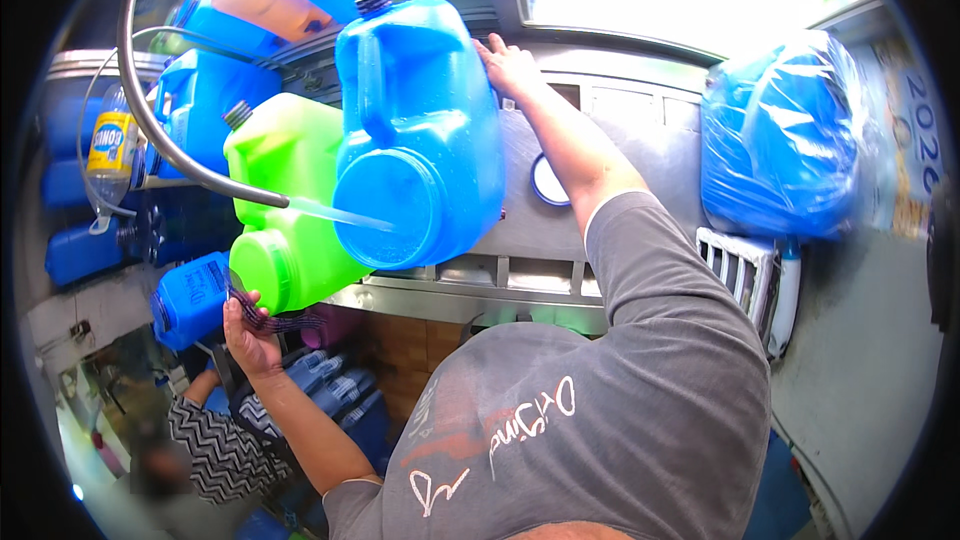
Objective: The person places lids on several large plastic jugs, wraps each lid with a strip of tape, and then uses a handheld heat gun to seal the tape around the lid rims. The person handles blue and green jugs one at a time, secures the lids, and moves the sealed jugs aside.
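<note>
A large blue water jug (470, 90) stands on the metal counter in front of me, with a round blue cap low on its front and a black cap on top. My right hand (508, 67) reaches to its right side, fingers stretched out against or close to the edge. Left of it is a lime green jug (300, 150) of similar shape. My left hand (252, 338) is below the green jug's round cap, fingers closed on a dark striped cloth (285, 322). From a grey hose (205, 172), a stream of water runs onto the blue jug's front cap.
A plastic-wrapped blue jug (785, 140) stands on the right, above a white rack (735, 265). A round white lid (548, 180) lies on the counter (515, 140). At left are a small blue container (195, 300) and a clear bottle (112, 145). Another person's zigzag-patterned clothing (225, 450) shows at lower left.
</note>
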Motion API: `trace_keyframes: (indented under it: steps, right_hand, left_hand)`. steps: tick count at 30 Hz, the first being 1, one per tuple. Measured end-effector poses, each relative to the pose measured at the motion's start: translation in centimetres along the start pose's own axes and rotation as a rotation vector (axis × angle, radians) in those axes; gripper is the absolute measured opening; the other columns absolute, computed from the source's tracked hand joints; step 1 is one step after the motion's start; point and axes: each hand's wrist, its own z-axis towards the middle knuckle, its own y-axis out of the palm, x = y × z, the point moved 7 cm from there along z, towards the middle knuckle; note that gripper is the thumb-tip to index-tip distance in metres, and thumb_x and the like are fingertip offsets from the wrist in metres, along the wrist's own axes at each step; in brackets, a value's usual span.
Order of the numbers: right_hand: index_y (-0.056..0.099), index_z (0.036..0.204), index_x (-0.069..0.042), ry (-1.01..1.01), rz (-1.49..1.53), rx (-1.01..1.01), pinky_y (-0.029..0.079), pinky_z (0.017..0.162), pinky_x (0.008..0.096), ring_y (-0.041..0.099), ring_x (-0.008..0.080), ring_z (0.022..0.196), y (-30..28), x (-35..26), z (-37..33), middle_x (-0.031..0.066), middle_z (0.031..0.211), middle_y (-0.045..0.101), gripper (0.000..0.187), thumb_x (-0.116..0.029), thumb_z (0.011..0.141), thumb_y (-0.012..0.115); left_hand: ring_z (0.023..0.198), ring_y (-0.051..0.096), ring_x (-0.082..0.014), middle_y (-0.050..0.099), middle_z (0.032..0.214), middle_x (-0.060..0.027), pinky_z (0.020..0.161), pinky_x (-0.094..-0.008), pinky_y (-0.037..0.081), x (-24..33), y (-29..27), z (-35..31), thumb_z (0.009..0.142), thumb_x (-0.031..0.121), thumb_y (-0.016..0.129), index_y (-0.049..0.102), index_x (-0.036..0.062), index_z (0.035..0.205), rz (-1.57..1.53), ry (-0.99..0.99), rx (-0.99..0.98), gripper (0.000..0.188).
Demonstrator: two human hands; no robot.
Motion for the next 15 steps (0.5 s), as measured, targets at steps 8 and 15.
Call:
trace_keyframes:
  steps: [8, 15]
  right_hand:
    - [0.047, 0.145, -0.027, 0.110, -0.008, 0.023, 0.056, 0.086, 0.0546, 0.068, 0.0389, 0.104, 4.9, 2.9, 2.0, 0.0178, 0.131, 0.058, 0.046, -0.021, 0.099, 0.046]
    - [0.025, 0.156, -0.013, 0.178, 0.179, -0.150, 0.046, 0.106, 0.0511, 0.055, 0.0446, 0.126, 10.7, 6.0, 3.5, 0.0299, 0.147, 0.044, 0.082, -0.044, 0.090, 0.062]
  left_hand:
    - [0.075, 0.067, -0.0139, 0.073, 0.100, -0.0067, 0.066, -0.0261, 0.056, -0.4, 0.0, -0.2, 0.099, 0.029, 0.064, 0.063, 0.0102, 0.120, -0.073, -0.073, 0.063, 0.028]
    - [0.082, 0.072, -0.0209, 0.074, 0.100, -0.0136, 0.079, -0.0341, 0.059, 0.4, 1.0, -0.6, 0.102, 0.027, 0.059, 0.066, 0.0026, 0.112, -0.148, 0.002, -0.047, 0.027]
